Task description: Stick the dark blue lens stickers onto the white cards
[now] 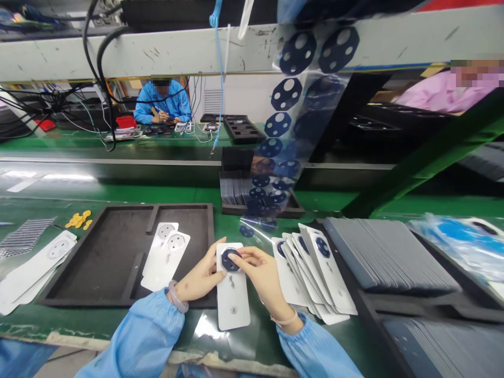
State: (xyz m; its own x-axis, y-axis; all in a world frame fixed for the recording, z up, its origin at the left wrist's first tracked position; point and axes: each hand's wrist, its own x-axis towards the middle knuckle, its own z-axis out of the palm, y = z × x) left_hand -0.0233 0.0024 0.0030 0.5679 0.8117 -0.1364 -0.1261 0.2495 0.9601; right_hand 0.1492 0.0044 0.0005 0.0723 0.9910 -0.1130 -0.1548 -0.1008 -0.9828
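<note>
A white panel [233, 296], shaped like a phone back cover with rounded corners, lies upright in front of me on the green bench. My left hand [201, 277] grips its left edge and upper part, thumb on the face. A dark blue round camera sticker with holes [227, 262] sits over the ring at the panel's top. My right hand [260, 272] has its fingers closed together at the sticker's right side, touching it. To the right lies a fanned pile of white panels [333, 283] bearing the same dark stickers. Two white panels [167, 262] with bare light rings lie at left.
A clear film strip [286, 94] of dark stickers hangs from the shelf beam. Black trays [98, 252] flank the work, the right ones holding grey panels [389, 252]. More white panels [37, 273] and yellow pieces [79, 219] lie left. A person in blue [163, 102] sits opposite.
</note>
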